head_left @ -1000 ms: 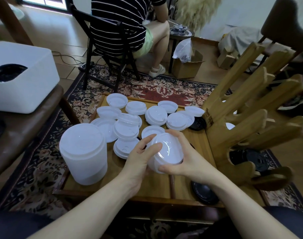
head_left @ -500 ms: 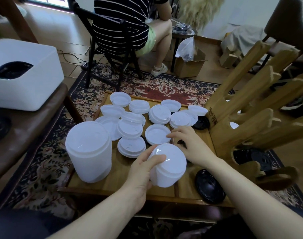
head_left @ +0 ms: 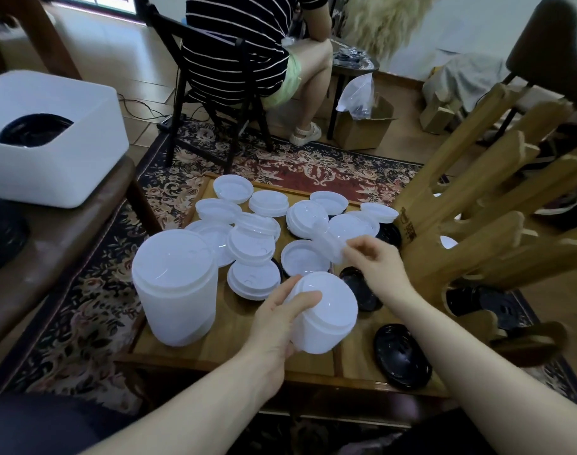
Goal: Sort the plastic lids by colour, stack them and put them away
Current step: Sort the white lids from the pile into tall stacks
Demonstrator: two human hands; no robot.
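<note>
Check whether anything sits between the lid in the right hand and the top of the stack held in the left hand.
Nothing visible does. The right hand pinches a blurred white lid above and behind the stack gripped by the left hand.

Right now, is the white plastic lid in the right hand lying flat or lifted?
Lifted: the right hand pinches the white plastic lid tilted above the table.

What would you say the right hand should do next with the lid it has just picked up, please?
Probably bring the white lid pinched in the right hand down onto the white stack that the left hand holds, since the colours match.
</note>
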